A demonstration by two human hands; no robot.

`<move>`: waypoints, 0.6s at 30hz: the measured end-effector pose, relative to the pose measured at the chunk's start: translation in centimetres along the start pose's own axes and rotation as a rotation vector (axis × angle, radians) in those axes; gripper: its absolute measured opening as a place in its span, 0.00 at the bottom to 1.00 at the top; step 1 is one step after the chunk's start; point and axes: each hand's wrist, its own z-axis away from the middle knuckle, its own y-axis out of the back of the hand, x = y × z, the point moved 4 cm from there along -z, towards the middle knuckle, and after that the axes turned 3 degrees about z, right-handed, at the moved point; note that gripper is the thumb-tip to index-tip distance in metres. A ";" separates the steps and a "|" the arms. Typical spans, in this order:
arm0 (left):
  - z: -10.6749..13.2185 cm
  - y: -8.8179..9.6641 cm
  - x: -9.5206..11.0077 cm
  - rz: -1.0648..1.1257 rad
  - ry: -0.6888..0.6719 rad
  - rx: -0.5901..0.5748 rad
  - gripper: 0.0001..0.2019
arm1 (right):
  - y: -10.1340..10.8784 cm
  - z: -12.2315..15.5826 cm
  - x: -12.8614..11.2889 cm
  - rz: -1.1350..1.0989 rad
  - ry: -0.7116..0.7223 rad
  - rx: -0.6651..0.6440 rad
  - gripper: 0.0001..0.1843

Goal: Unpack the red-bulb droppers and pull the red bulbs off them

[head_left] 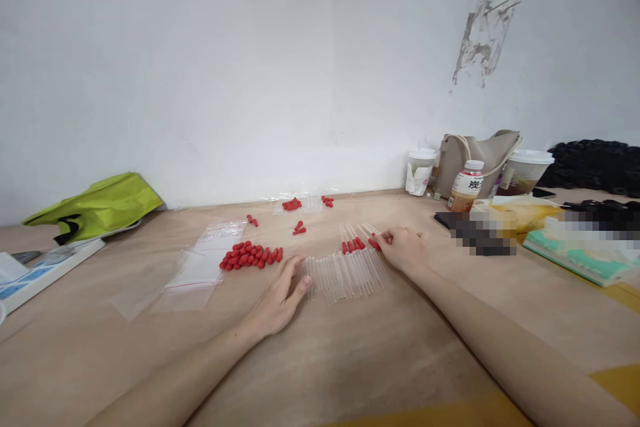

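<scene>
A row of clear thin tubes [345, 277] lies side by side on the table between my hands. Just beyond it, several droppers [354, 245] have red rubber bulbs facing me and clear stems pointing away. My right hand [406, 247] pinches the dropper [373, 242] at the right end of that group by its bulb. Beside the left end of the tube row rests my left hand [284, 293], fingers apart and holding nothing. A pile of loose red rubber bulbs [245, 257] sits just beyond and left of it.
Clear zip bags [193, 273] lie left of the pile. More red bulbs [299, 228] are farther back. A green bag [105, 207] and power strip [47, 270] stand left. Right are a bottle [466, 190], cups [421, 170], a grey bag [450, 160] and a tissue pack [575, 257].
</scene>
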 end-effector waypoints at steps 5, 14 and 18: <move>-0.4 1.1 0.2 -0.193 -0.107 0.137 0.16 | 1.3 1.3 -1.9 -0.174 0.224 0.103 0.14; -0.4 1.9 0.9 -0.628 -0.442 0.246 0.14 | 2.2 6.1 -7.1 -0.407 0.634 0.055 0.08; -0.5 1.0 1.3 -0.632 -0.464 0.225 0.11 | 2.0 6.8 -7.9 -0.424 0.673 0.044 0.08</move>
